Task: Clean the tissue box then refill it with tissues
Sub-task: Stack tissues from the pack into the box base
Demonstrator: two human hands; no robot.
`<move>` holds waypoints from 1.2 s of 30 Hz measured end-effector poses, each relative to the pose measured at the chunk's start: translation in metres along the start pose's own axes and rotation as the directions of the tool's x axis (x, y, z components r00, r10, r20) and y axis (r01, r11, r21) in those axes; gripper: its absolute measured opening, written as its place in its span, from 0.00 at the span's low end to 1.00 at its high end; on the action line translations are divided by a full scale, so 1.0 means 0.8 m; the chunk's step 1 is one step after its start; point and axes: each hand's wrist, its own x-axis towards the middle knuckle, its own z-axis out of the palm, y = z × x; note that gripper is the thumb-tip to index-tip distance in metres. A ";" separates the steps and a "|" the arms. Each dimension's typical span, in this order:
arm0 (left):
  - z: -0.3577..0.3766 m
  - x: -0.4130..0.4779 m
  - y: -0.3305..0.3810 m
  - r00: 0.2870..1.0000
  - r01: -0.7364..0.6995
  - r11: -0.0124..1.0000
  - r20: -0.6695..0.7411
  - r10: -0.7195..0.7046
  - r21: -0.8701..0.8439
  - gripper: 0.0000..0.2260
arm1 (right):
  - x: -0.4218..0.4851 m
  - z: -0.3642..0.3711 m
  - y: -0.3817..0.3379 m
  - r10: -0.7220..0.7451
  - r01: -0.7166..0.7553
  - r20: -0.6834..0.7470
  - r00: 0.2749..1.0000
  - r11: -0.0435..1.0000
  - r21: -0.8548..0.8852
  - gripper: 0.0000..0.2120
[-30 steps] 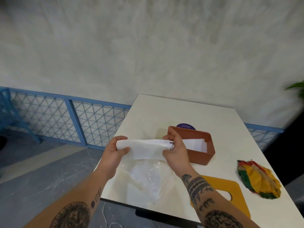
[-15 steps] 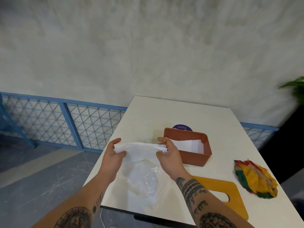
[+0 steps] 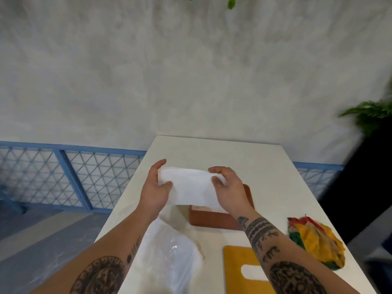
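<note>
A white table (image 3: 212, 149) runs out from a grey plaster wall (image 3: 191, 71), and the work goes on at its near half. The tissue box (image 3: 212, 219), an open terracotta-coloured tray, sits on the table near the middle, mostly hidden behind the hands; only its near wall and right corner show. Just above it a folded stack of white tissues (image 3: 191, 189) is held level, its lower edge over the box's opening; whether it touches the box I cannot tell. The left hand (image 3: 153, 194) grips the stack's left end, thumb on the near face, fingers curled over the top. The right hand (image 3: 230, 192) pinches the right end the same way. Left of the box, towards the front edge, lies a crumpled clear plastic wrapper (image 3: 171, 255). Beside it a yellow lid (image 3: 237, 264) with a slot lies flat, partly under the right forearm. Further right a red, yellow and green rag (image 3: 316, 240) sits bunched near the table's edge. A blue mesh railing (image 3: 74, 175) lines the foot of the wall, and a green plant (image 3: 369, 113) leans in at far right
</note>
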 end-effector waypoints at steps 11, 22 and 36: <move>0.107 0.058 0.014 0.998 -0.045 0.975 0.056 0.034 0.217 0.15 | 0.081 -0.086 0.064 0.021 -0.024 -0.049 0.999 0.998 -0.066 0.11; 0.126 0.091 -0.024 0.975 -0.152 0.816 0.217 0.034 0.558 0.09 | 0.099 -0.096 0.121 0.181 -0.161 0.063 0.981 0.958 -0.239 0.11; 0.130 0.095 -0.045 0.921 -0.371 0.257 0.388 -0.017 0.892 0.11 | 0.099 -0.070 0.158 -0.017 0.241 0.280 0.960 0.559 -0.793 0.14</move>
